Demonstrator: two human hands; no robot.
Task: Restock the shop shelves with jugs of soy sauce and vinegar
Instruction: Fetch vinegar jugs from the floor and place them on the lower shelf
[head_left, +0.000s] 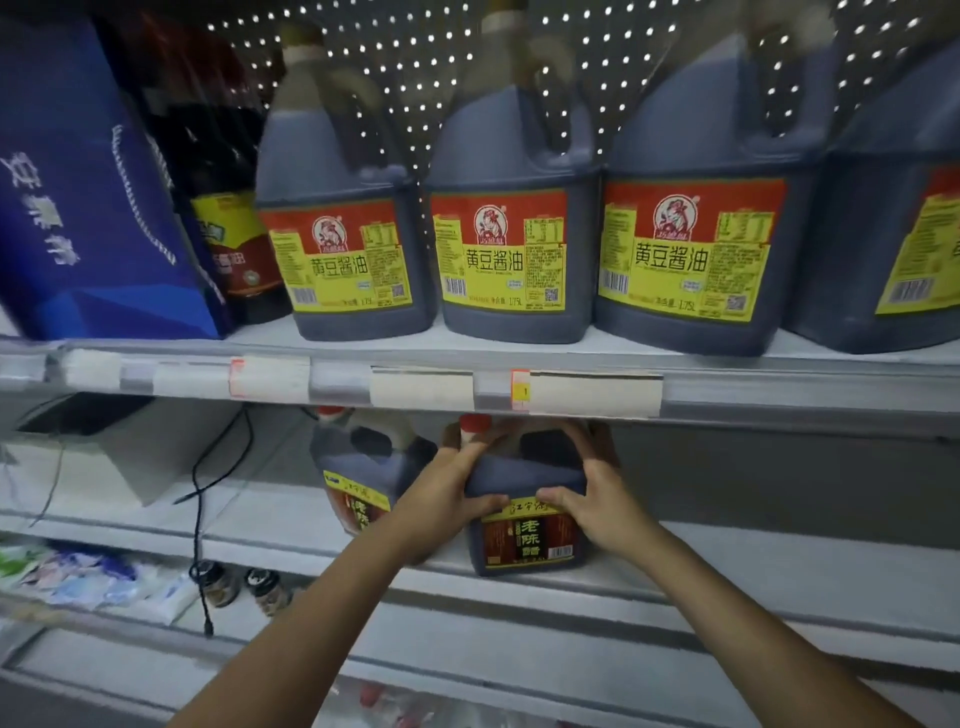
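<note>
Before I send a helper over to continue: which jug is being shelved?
Look under the upper shelf of yellow-labelled soy jugs. On the lower shelf, it is the red-capped vinegar jug gripped by both hands, right of its untouched twin.

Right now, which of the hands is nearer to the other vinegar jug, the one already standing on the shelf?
Left. The left hand grips the held jug on the side facing the standing vinegar jug, almost touching it. The right hand grips the far side.

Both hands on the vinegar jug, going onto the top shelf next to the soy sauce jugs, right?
Not the top shelf. The head view shows both the left hand and right hand gripping the vinegar jug on the shelf below the soy sauce jugs.
</note>
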